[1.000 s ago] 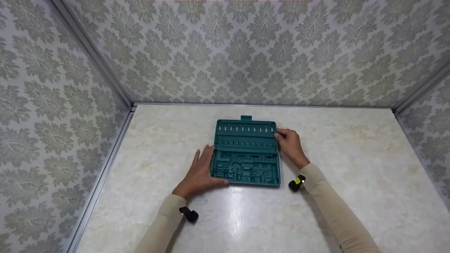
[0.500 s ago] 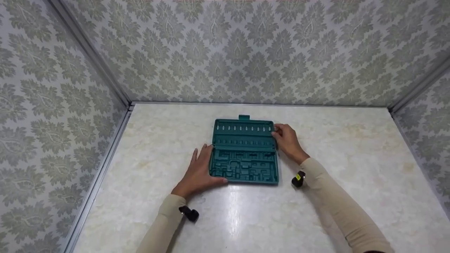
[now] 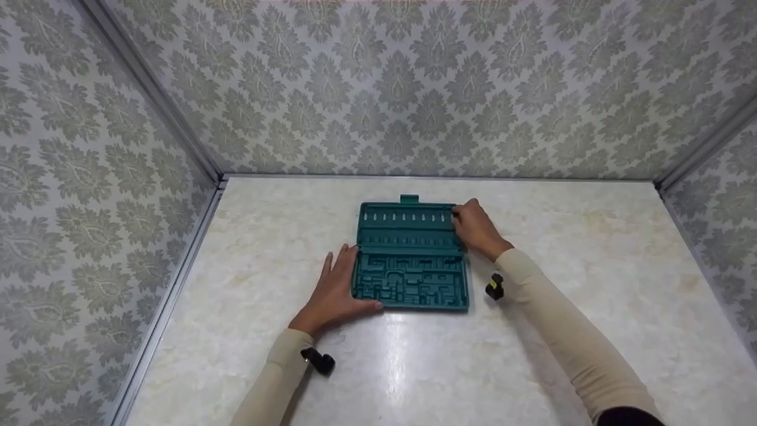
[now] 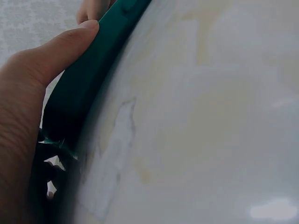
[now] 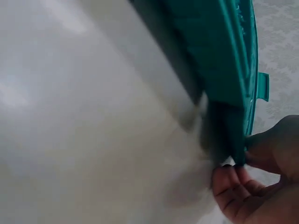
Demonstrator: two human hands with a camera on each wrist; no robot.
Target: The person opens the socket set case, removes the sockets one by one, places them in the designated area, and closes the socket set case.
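A green plastic tool case (image 3: pixel 410 281) lies unfolded on the table, its moulded half near me and its lid (image 3: pixel 405 228) at the back. Along the lid stands a row of small pale bits (image 3: pixel 404 217); the row's right end is hidden by fingers. My left hand (image 3: pixel 334 299) rests against the case's near-left corner, thumb (image 4: pixel 70 46) straight along the front edge and fingers extended along the left side. My right hand (image 3: pixel 476 228) pinches the lid's right edge near its far corner, thumb (image 5: pixel 264 151) on the inner side, other fingers on the outer side.
The pale marbled table (image 3: pixel 591 266) extends on both sides of the case. Patterned wall panels (image 3: pixel 402 89) stand behind it and to the sides. A latch tab (image 3: pixel 409 199) sticks out from the lid's far edge.
My right hand has shifted up and left along the lid's right edge to its far corner, now covering the row's end. The left hand and case look nearly unmoved.
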